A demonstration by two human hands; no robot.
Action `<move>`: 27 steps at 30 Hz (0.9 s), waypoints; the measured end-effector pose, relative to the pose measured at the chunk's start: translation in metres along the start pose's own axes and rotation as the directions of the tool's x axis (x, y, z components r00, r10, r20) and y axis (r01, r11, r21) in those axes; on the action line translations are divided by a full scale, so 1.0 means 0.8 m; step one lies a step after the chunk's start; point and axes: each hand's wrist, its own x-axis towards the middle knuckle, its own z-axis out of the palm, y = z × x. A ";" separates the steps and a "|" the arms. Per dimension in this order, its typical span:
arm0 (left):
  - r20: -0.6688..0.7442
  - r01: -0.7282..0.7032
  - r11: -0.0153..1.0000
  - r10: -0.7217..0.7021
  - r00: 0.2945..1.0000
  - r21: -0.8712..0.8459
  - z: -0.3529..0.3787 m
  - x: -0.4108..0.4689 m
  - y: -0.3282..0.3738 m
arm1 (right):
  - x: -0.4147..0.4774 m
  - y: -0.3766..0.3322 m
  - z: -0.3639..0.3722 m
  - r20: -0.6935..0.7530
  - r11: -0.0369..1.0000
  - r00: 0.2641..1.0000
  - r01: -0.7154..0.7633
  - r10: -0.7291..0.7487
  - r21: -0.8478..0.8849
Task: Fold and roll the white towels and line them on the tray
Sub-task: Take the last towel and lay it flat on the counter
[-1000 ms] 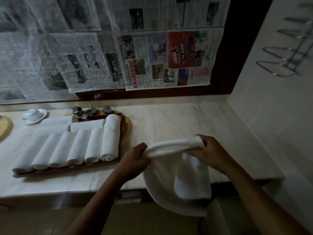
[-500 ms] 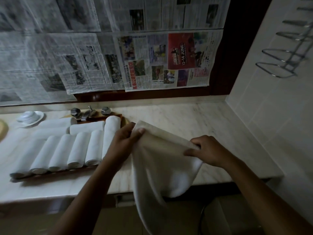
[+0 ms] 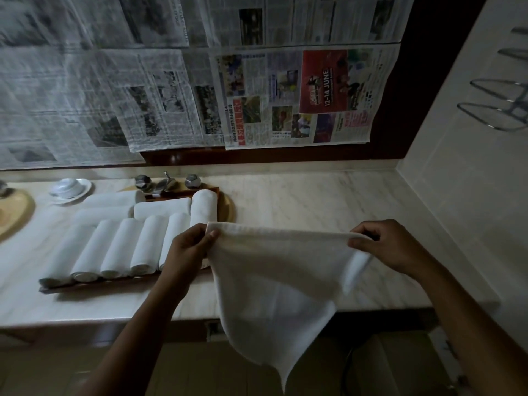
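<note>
— Where now, the soft white cloth towel (image 3: 274, 281)?
— Up in the air, over the front of the pale stone worktop (image 3: 314, 201), just beside the dark wooden tray (image 3: 85, 284).
— Held how?
— Left hand (image 3: 190, 247) pinching the top left corner. Right hand (image 3: 391, 247) pinching the top right corner, fingers curled on the cloth.
— Different from a second ago?
— Yes. Bunched up small between close hands then, and after that tipped with the left side high. Now pulled out wide and smooth, hands well apart.
— Meaning what for the job?
— Probably opened out, ready for folding. No fold yet, no roll yet.
— Pointing which way?
— Top edge flat, running left to right. Rest hanging down past the worktop edge, one bottom corner pointing at the floor. About as far down as across, so hard to pick the longer way.
— And the tray?
— Holding white rolled towels (image 3: 120, 247), side by side in a row, more lying crossways behind. Room left hard to see, with the left hand in front.
</note>
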 end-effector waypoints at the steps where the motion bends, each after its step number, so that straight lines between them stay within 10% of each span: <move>1: -0.019 0.006 1.000 -0.006 1.000 0.012 -0.002 0.001 -0.004 | 0.000 -0.001 0.003 -0.008 1.000 1.000 0.005 -0.005 0.011; 7: -0.181 -0.054 0.897 0.147 0.973 0.439 0.008 -0.004 -0.026 | -0.012 -0.025 0.035 -0.040 0.939 0.994 -0.084 0.103 0.334; 12: 0.375 -0.238 0.879 0.074 0.924 0.413 0.097 -0.057 -0.022 | -0.014 -0.069 0.097 -0.010 0.866 0.986 -0.141 0.166 0.480; 18: 0.122 -0.223 0.941 0.197 0.973 0.256 0.140 -0.049 -0.002 | -0.019 -0.114 0.105 0.009 0.782 0.996 -0.073 0.086 0.619; 22: 0.203 -0.228 0.940 0.178 0.963 0.254 0.122 -0.032 0.011 | -0.027 -0.095 0.085 -0.125 0.958 0.992 0.047 -0.011 0.284; 27: 0.326 -0.364 0.916 0.296 0.898 0.171 0.124 -0.037 0.032 | -0.035 -0.072 0.118 0.037 0.990 0.991 0.122 -0.125 0.073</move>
